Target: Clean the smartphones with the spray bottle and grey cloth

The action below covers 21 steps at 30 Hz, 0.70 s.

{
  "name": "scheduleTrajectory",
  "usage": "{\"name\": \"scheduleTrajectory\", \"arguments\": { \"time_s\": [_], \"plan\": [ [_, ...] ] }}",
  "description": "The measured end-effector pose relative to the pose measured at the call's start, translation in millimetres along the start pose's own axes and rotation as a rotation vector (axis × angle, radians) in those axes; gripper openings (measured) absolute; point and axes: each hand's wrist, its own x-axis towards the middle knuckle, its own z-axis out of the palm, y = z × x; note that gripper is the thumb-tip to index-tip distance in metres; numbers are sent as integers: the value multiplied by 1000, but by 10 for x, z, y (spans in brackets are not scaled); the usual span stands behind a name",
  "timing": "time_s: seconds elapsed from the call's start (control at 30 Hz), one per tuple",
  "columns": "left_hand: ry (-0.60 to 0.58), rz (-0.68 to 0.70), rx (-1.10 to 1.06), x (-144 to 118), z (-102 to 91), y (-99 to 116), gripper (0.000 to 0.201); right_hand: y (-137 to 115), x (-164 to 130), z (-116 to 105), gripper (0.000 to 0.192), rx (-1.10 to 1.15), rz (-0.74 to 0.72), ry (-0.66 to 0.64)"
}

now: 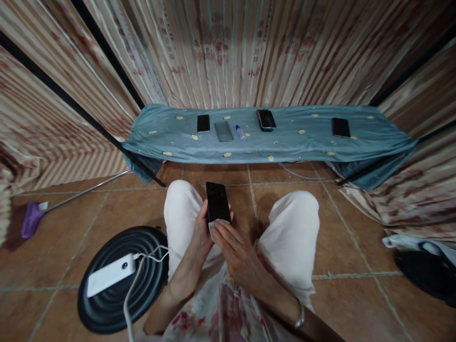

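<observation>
Between the knees of the seated person, a black smartphone (pixel 217 202) is held upright over the tiled floor (pixel 71 266), screen toward the camera and dark. The left hand (pixel 201 232) is wrapped around the phone's left edge and back, the fingers clasped about its lower half. The right hand (pixel 238 256) is laid across the phone's bottom end, its fingertips (pixel 221 227) pressed on a small pale cloth (pixel 212 225) that is pinned against the lower part of the screen. A bracelet (pixel 300 317) is worn on the right wrist. Both legs are covered by white trousers (pixel 295 223).

To the person's left, on the floor, a round black ribbed stand (pixel 107 304) is seen, and a white power bank (pixel 111 274) is rested on it with a white cable (pixel 133 289) plugged into its end. Farther left, a purple-headed broom (pixel 33 218) is laid on the tiles.

Ahead, a low bench draped in a blue-grey cloth (pixel 302 142) is set against striped curtains (pixel 228 52). Three dark phones are placed on it, well apart: one at left (pixel 203 123), one near the middle (pixel 265 119), one at right (pixel 341 127). A small clear bottle (pixel 241 133) is lying between the first two, just beside a blurred rectangular patch (pixel 223 131) whose nature cannot be told.
</observation>
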Motion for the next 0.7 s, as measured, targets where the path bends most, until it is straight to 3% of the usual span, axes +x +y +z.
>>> {"name": "scheduleTrajectory", "arguments": {
  "time_s": [0.17,0.27,0.43,0.57,0.7],
  "plan": [
    [28,-66,-48,458,20,8,38,87,-64,53,59,-49,31,14],
    [46,-82,-56,569,-8,8,41,148,-95,85,60,-27,61,40],
    [78,-42,22,311,-101,11,38,212,-104,76,61,40,97,62],
    [-13,56,47,-79,-242,4,41,235,-94,36,60,66,143,51],
    [7,-8,28,29,-158,-16,35,311,-79,40,60,67,172,57]
  ]
}}
